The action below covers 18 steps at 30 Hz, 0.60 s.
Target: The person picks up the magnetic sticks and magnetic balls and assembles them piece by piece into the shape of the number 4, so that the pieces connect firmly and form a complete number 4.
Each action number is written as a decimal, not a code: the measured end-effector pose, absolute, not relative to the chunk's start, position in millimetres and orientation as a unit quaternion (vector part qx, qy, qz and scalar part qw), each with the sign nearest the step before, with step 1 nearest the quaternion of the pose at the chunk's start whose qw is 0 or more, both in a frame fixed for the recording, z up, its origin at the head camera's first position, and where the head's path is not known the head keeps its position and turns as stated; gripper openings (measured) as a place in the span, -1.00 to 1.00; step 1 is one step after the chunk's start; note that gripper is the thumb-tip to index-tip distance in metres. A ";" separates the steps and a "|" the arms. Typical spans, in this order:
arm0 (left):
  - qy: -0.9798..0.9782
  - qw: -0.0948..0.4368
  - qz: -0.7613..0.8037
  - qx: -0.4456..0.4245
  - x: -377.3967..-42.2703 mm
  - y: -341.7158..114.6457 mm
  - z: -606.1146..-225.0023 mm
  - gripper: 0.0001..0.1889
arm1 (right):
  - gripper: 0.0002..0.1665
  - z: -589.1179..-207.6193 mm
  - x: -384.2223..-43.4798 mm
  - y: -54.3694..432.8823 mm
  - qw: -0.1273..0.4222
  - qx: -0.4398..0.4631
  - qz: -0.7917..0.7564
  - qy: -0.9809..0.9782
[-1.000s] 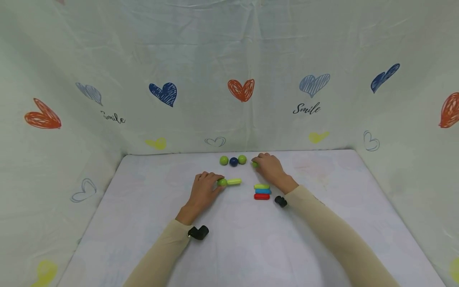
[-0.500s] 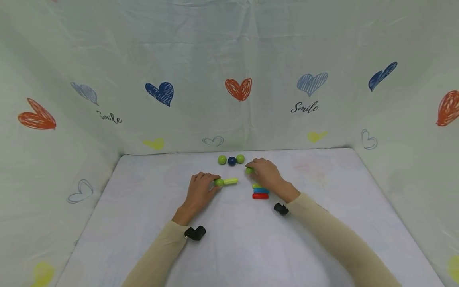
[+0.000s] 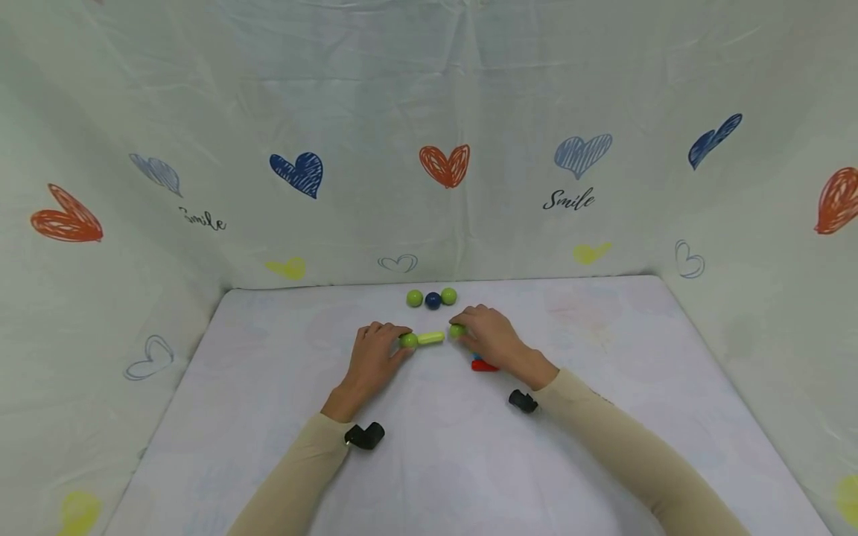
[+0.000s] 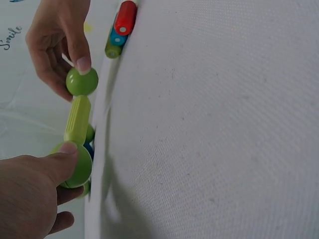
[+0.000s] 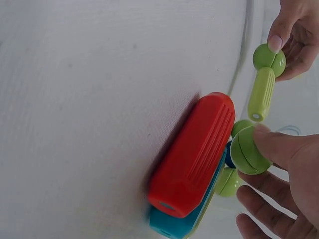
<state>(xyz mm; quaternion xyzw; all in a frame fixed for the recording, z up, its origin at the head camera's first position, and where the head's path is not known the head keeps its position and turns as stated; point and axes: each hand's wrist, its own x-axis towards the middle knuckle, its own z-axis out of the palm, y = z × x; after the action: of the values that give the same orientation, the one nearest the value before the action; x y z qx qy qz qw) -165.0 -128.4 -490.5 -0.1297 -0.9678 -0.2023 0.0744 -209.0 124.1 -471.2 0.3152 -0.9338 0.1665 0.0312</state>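
Observation:
My left hand (image 3: 378, 361) pinches a green ball (image 4: 82, 169) between thumb and fingers. A yellow-green ribbed rod (image 3: 431, 338) sticks out of that ball to the right, its end showing a pale round spot in the right wrist view. Just beyond the rod's free end, my right hand (image 3: 494, 339) pinches a second green ball (image 5: 246, 152). A small gap shows between this ball and the rod in the head view. Beneath the right hand lie a red rod (image 5: 194, 154) and a blue rod (image 5: 172, 221), with a yellow-green rod (image 4: 113, 51) beside them, hidden from the head camera.
Toward the back of the white table (image 3: 268, 417) sit a green ball (image 3: 415, 298), a dark blue ball (image 3: 433, 301) and another green ball (image 3: 449, 296) in a row. Behind them hangs a white sheet (image 3: 362, 223) printed with hearts.
My right hand has moved left and nearer with its green ball, closing on the rod's free end and covering part of the loose rods. The left hand stays nearly still with its ball and rod.

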 end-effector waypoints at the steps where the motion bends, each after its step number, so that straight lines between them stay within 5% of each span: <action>1: -0.968 0.073 -0.202 -0.129 -164.8 -128.3 -490.3 -0.63 | -0.61 -471.3 -208.5 123.5 0.031 0.317 0.168 -0.933; 18: -0.966 0.067 -0.209 -0.141 -162.4 -131.9 -488.2 -0.63 | -0.61 -472.1 -197.8 115.2 0.036 0.326 0.194 -0.924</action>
<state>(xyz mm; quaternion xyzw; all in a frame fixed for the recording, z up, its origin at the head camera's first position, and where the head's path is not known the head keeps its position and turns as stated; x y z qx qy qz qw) -162.4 -131.9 -488.2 -0.1406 -0.9655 -0.2086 0.0667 -197.8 115.2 -472.1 0.3264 -0.9243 0.1944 0.0357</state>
